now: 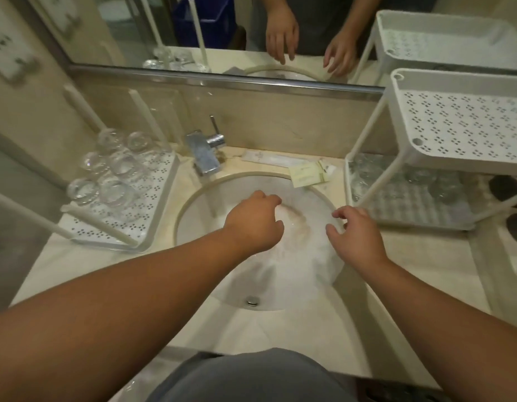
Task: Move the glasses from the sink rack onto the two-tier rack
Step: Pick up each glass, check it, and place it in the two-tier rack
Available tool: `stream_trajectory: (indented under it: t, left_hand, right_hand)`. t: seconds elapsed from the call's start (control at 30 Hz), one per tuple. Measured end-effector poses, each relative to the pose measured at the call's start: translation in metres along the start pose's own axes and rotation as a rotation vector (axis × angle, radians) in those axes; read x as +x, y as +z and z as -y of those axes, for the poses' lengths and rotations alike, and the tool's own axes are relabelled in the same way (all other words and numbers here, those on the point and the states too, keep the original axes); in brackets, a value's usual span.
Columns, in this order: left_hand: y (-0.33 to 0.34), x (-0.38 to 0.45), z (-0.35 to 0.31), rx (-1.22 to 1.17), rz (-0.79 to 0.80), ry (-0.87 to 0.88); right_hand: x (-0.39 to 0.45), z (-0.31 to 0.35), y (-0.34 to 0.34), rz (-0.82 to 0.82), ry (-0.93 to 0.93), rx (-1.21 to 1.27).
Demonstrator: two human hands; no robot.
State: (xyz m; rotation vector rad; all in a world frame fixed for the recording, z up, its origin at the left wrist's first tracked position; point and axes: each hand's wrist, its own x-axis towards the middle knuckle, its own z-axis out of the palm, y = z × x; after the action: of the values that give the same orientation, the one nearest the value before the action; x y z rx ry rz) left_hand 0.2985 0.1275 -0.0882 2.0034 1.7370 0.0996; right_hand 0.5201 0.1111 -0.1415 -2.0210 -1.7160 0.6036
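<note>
Several clear glasses (115, 172) stand upside down on a white perforated rack (152, 204) left of the sink. The white two-tier rack (460, 126) stands to the right; its top shelf is bare and several glasses (443, 187) sit on its lower shelf. My left hand (255, 223) hovers over the basin with loosely curled fingers and holds nothing. My right hand (353, 233) hangs over the basin's right rim, fingers relaxed, and holds nothing too.
A round white basin (309, 274) lies between the racks, with a chrome tap (206, 152) behind it. Paper sachets (306, 172) lie on the beige counter behind the basin. A mirror (222, 30) runs along the back wall. Dark round objects (509, 190) sit far right.
</note>
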Motion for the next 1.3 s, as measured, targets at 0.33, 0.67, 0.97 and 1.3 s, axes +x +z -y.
stream_trajectory:
  t: [0.33, 0.67, 0.97, 1.3]
  left_hand:
    - [-0.094, -0.03, 0.079, 0.018, -0.192, 0.053]
    - [-0.196, -0.049, 0.149, -0.066, -0.499, -0.025]
    - [-0.198, -0.077, 0.235, -0.408, -0.529, -0.314]
    - [-0.16, -0.086, 0.296, -0.591, -0.455, -0.489]
  right_hand:
    - [0.004, 0.154, 0.05, 0.076, -0.28, 0.059]
    - [0.003, 0.274, 0.084, 0.114, -0.503, 0.105]
    - [0.012, 0.332, 0.125, 0.242, -0.544, 0.015]
    - [0.017, 0.361, 0.168, 0.388, -0.563, -0.232]
